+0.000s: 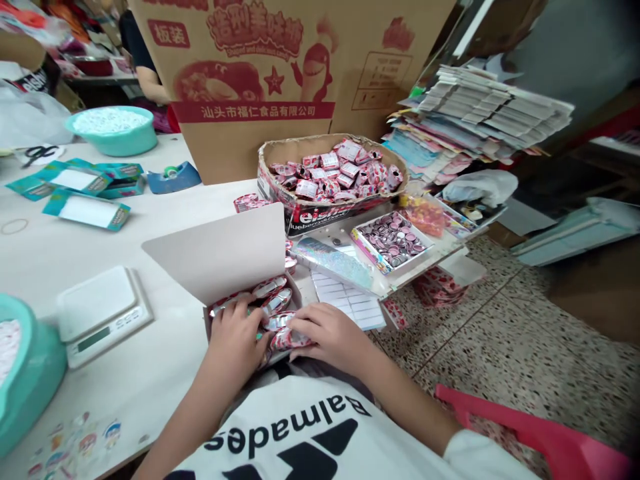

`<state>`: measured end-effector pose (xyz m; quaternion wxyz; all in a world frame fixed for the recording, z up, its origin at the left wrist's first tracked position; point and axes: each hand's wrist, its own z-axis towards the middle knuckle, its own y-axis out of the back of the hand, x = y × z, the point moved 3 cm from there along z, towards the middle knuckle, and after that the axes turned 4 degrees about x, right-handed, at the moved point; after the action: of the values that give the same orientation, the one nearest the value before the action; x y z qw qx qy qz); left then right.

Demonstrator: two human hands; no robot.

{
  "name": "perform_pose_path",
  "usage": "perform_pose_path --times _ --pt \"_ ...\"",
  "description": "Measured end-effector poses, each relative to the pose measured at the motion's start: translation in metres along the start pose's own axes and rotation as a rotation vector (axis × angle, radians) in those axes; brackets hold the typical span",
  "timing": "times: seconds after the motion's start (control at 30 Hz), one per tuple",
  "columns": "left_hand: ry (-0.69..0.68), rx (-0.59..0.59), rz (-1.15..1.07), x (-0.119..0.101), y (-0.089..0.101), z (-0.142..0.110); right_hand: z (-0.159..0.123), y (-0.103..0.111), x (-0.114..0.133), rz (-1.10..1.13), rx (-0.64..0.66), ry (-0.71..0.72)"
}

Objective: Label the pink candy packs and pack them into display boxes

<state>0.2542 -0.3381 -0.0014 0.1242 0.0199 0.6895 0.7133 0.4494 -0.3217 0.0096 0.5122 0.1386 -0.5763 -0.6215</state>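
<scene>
In front of me is a box (pixel 220 253) with its white lid standing up. Inside lie several small red-and-white patterned packs (pixel 276 302) with silvery parts, side by side. My left hand (pixel 237 337) reaches into the box, its fingers curled down over the packs and its thumb near the index finger. A bit of green shows there, but what these fingers grip is partly hidden. At the box's right end, my right hand (pixel 330 333) has its fingers closed around the edge of the nearest patterned pack (pixel 287 339).
A cut-down carton (pixel 320 220) full of similar packs stands behind. Right of it are a tray of small round pieces (pixel 393 240) and stacked cardboard (pixel 493 110). A scale (pixel 105 313), teal tubs (pixel 117 133) and a tape dispenser (pixel 174 179) stand left. A person's arm (pixel 153 83) shows behind.
</scene>
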Motion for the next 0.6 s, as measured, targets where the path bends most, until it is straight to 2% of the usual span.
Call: perform_pose_path --times 0.07,0.17,0.27,0.33,0.47,0.6 --pt "0.009 0.003 0.002 0.006 0.008 -0.009 0.011 -0.001 0.005 -0.057 0.123 0.007" --pt "-0.023 0.047 -0.079 0.015 0.014 -0.023 0.023 -0.001 0.013 -0.117 0.22 0.038" --pt "-0.128 0.135 -0.214 0.022 0.008 -0.038 0.03 -0.003 0.017 -0.09 0.286 0.062" --pt "-0.169 0.146 -0.246 0.026 0.002 -0.045 0.031 -0.004 0.016 -0.019 0.325 0.042" --pt "-0.183 0.112 -0.254 0.03 -0.005 -0.051 0.031 -0.003 0.009 0.131 0.355 -0.015" --pt "-0.2 0.107 -0.268 0.027 -0.007 -0.049 0.032 0.003 0.002 0.049 0.325 -0.109"
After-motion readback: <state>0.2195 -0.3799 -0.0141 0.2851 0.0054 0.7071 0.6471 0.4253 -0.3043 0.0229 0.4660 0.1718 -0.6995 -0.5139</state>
